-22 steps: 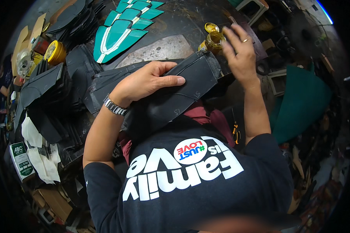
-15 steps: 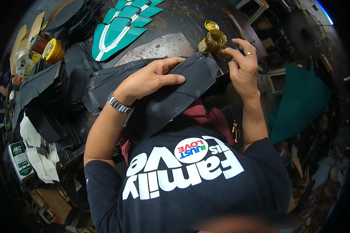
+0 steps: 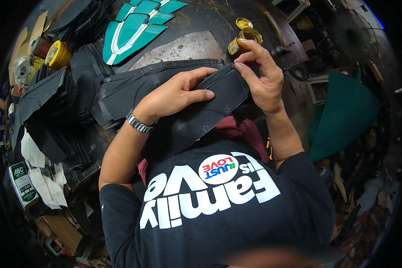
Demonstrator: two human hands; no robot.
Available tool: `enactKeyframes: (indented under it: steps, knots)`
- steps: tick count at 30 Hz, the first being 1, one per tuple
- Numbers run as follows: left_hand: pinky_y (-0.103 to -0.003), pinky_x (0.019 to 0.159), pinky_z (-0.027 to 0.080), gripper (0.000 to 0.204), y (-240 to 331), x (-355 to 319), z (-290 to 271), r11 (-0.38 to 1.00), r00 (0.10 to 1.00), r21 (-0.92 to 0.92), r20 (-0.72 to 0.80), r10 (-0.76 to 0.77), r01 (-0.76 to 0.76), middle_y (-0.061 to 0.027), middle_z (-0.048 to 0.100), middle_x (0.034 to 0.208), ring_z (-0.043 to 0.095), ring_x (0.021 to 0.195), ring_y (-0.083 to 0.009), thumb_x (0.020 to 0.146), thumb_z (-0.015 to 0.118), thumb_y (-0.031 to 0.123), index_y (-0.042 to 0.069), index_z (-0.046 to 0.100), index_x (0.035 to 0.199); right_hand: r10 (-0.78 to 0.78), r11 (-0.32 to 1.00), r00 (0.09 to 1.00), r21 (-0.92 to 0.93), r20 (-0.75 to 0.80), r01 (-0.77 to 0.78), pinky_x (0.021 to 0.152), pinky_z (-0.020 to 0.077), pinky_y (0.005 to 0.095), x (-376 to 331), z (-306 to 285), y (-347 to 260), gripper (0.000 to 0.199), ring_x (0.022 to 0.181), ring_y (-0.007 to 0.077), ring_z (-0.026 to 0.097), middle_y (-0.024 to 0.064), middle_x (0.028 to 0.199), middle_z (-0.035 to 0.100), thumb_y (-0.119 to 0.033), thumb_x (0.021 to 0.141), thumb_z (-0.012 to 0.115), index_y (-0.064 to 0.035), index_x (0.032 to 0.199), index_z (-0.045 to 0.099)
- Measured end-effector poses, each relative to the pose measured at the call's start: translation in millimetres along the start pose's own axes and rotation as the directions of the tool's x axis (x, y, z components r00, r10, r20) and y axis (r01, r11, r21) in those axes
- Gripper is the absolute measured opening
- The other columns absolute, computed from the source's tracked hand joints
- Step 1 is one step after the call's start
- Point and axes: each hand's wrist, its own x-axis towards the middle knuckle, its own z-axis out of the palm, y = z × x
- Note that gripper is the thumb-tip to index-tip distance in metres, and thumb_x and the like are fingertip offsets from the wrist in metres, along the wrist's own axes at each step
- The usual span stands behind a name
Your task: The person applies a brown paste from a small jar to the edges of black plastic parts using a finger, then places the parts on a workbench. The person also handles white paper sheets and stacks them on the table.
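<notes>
A long black leather piece [image 3: 210,114] lies across my lap and the edge of the dark worktable [image 3: 187,42]. My left hand [image 3: 176,94], with a metal watch on the wrist, lies flat on the piece and presses it down. My right hand [image 3: 261,73] pinches the upper right corner of the same piece between thumb and fingers. A small open yellow tin [image 3: 245,36] stands just beyond my right fingertips, its lid [image 3: 243,22] lying behind it. More black cut pieces [image 3: 134,87] lie under my left hand.
Teal and white shaped panels [image 3: 134,27] lie at the back of the table. Stacks of black cut pieces [image 3: 49,102] crowd the left, with a yellow tape roll [image 3: 58,53] and white paper scraps [image 3: 40,174]. A teal sheet [image 3: 344,111] hangs at the right, scraps below.
My right hand came down from beside the yellow tin and took hold of the black piece's corner. My left hand stayed flat on the piece.
</notes>
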Motion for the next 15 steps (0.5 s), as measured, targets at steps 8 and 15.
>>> enactKeyframes:
  steps: [8,15]
  knots:
    - [-0.025,0.097,0.049,0.049,-8.8,-3.4,1.2,0.999,0.999,0.014,-0.003,0.038,-0.038,-0.0061,0.064,0.125,0.059,0.111,-0.0088,0.097,0.065,0.008,-0.004,0.049,0.142,0.189,0.903,0.982,0.389,0.02,-0.182,0.083,0.0524,0.0232,1.5,-3.1,14.1,0.058,0.087,0.0101,0.066,0.0072,0.092,0.069,0.01,0.087,0.068,-0.0018,0.14,0.048]
    - [-0.024,0.096,0.05,0.052,-8.3,-12.2,-5.3,0.998,0.999,-0.06,-0.029,-0.025,0.023,-0.0059,0.065,0.125,0.06,0.107,-0.0081,0.096,0.066,0.008,-0.004,0.048,0.144,0.063,0.995,0.921,0.094,-0.384,-0.029,0.077,0.0527,0.0221,17.3,-19.2,12.2,0.051,0.082,0.0096,0.063,0.0064,0.098,0.067,0.01,0.092,0.062,-0.0014,0.14,0.049]
